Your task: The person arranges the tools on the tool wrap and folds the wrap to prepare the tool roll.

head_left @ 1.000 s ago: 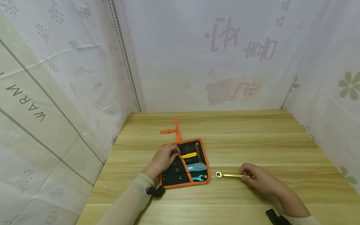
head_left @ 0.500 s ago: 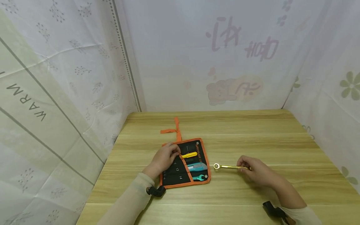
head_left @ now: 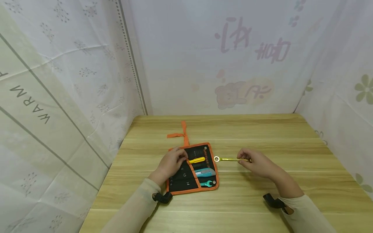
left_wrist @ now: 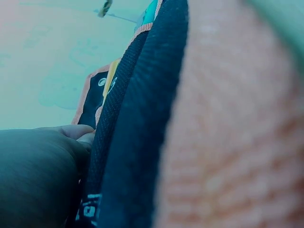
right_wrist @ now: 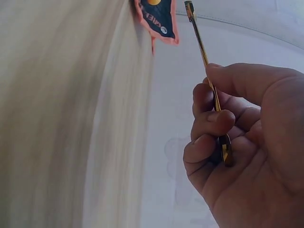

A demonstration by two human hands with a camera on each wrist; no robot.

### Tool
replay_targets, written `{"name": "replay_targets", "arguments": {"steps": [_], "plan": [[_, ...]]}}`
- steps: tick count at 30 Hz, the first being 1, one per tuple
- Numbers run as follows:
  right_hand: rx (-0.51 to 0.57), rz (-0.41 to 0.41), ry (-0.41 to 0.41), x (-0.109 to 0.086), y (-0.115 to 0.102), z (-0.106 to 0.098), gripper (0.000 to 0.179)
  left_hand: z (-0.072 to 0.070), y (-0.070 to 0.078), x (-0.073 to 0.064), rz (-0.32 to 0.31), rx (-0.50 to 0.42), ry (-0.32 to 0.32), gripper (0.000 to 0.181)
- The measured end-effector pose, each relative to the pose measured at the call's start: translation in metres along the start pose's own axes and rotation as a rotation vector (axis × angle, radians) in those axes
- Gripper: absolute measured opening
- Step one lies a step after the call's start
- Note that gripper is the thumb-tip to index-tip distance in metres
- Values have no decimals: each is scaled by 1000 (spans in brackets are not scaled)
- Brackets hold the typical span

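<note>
A black tool pouch [head_left: 183, 183] with orange edging lies on the table. Out of its pockets stick a yellow handle [head_left: 197, 160], a teal utility knife [head_left: 205, 172] and a teal open-end wrench [head_left: 206, 184]. My left hand [head_left: 172, 162] pinches the pocket's orange edge at the upper part of the pouch, beside the yellow handle; its fingertips are partly hidden. To the right of the pouch, my right hand [head_left: 256, 162] holds a gold ratchet wrench [head_left: 228, 159] by its far end between thumb and curled fingers. The wrench's ring head points at the pouch's right edge.
An orange tie strap [head_left: 185, 136] extends from the top of the pouch. The wooden table [head_left: 256, 129] is bounded by printed curtains [head_left: 180, 58] at the back and sides. Black camera mounts [head_left: 162, 197] sit on both wrists.
My right hand has moved up and left with the ratchet wrench, bringing its ring head close to the pouch. The left hand has stayed at the pocket edge.
</note>
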State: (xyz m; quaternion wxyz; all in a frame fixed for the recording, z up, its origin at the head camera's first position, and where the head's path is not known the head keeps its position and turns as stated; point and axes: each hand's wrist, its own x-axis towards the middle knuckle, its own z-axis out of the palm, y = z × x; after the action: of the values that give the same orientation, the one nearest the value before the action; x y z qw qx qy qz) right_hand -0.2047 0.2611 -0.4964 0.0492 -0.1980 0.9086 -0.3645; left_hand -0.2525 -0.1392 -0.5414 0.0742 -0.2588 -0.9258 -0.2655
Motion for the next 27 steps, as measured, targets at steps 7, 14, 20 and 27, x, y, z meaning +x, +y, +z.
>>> {"name": "replay_targets", "arguments": {"steps": [7, 14, 20, 27], "plan": [[-18, -3, 9, 18, -8, 7, 9, 2, -2, 0, 7, -4, 6, 13], [21, -18, 20, 36, -18, 13, 8, 3, -3, -1, 17, 3, 23, 12], [31, -27, 12, 51, -20, 19, 8, 3, -2, -1, 16, -3, 35, 11], [32, -41, 15, 62, -22, 22, 9, 3, -2, -2, 16, -4, 40, 9]]}}
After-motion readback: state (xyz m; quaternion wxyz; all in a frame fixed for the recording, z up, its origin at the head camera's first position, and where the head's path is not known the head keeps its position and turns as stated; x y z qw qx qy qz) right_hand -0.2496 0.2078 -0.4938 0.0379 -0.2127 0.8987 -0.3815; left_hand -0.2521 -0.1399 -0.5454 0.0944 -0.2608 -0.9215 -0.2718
